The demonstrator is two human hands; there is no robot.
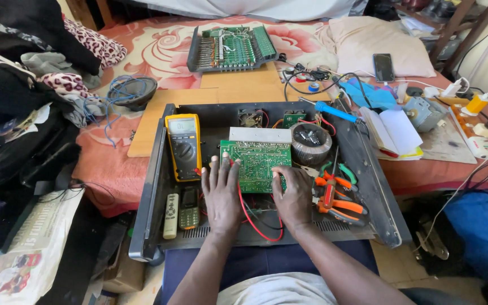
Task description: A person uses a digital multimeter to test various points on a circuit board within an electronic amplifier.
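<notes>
- My left hand (pixel 222 195) lies flat, fingers spread and gripping nothing, at the near left corner of the green circuit board (pixel 256 161).
- My right hand (pixel 293 195) rests open at the board's near right edge, fingertips on it, nothing clasped.
- The board sits inside the open black metal chassis (pixel 152 186), in the middle, with a red wire (pixel 248 217) looping between my hands.
- A yellow multimeter (pixel 183 147) stands left of the board; a round toroidal transformer (pixel 310 142) lies to its far right.
- Orange-handled pliers (pixel 337 204) lie just right of my right hand.
</notes>
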